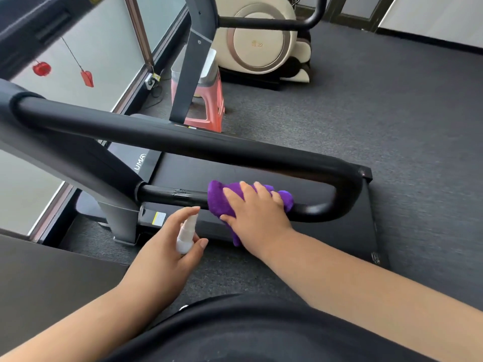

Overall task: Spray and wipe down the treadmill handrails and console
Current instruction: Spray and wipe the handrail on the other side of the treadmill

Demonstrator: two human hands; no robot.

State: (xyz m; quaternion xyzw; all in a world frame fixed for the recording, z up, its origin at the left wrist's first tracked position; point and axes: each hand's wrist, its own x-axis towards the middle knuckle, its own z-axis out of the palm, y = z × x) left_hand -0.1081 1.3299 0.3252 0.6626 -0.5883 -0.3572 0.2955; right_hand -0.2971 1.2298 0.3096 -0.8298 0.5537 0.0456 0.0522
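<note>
A black looped handrail (183, 142) of the treadmill runs across the middle of the view and curves back at the right into a lower bar (167, 194). My right hand (257, 215) presses a purple cloth (219, 202) onto that lower bar, fingers wrapped over it. My left hand (170, 246) grips a small white spray bottle (186, 235) just left of the cloth, index finger on top of the nozzle. The console (23, 27) shows only as a dark blurred edge at the top left.
The black treadmill deck (326, 231) lies under the rail on grey carpet. A pink stool (211, 111) stands behind the far upright (190, 69). A cream massage chair (261, 40) sits beyond it. Glass wall panels line the left side.
</note>
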